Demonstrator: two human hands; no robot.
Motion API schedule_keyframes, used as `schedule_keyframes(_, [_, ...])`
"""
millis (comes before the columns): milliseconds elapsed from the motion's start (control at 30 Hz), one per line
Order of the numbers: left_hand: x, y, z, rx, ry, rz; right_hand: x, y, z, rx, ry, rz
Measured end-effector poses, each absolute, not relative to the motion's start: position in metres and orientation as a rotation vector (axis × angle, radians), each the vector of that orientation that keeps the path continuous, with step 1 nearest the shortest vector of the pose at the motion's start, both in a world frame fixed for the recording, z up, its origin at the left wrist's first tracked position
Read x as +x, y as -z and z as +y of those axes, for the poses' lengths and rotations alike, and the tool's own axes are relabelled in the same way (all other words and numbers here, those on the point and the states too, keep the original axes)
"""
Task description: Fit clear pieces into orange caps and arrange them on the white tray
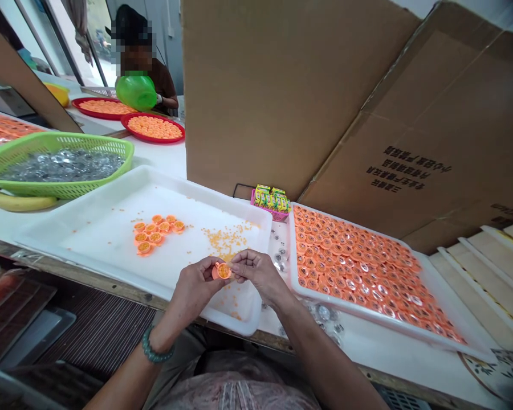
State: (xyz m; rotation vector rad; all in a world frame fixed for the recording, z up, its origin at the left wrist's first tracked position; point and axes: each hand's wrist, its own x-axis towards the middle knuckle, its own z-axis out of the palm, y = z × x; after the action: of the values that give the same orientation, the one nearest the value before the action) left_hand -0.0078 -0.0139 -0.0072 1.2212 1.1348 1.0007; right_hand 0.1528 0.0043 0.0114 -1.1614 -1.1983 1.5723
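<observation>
Head view: one orange cup [221,271] is being pinched by the left hand [195,286] over the white tray [96,242], at four o'clock, while the right hand [260,275] is being held pinched at its rim, can't tell on what.

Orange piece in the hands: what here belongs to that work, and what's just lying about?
Likely in use:
orange piece, in the left hand
yellow bits and other orange pieces on the white tray

Apparently lying about:
banana by the green basket
yellow packets in the pink basket
</observation>
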Motion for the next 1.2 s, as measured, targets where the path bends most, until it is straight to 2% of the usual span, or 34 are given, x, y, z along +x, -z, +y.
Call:
schedule_keyframes(500, [-0.008,0.003,-0.016,1.475,-0.95,1.305,0.143,-0.016,0.0,-1.228,-1.521,-1.245])
schedule_keyframes(667, [-0.011,0.007,-0.019,1.52,-0.974,1.205,0.14,-0.018,-0.005,-1.235,-1.489,-1.286])
schedule_keyframes(867, [-0.012,-0.001,-0.02,1.266,-0.95,0.924,0.143,-0.007,-0.009,-1.203,-1.329,-1.317])
schedule_keyframes(1033, [-0.012,-0.006,-0.017,1.107,-1.039,0.968,0.146,-0.008,-0.007,-1.263,-1.276,-1.455])
schedule_keyframes(1200, [-0.012,-0.009,-0.019,1.144,-0.979,1.04,0.144,-0.012,-0.008,-1.276,-1.244,-1.577])
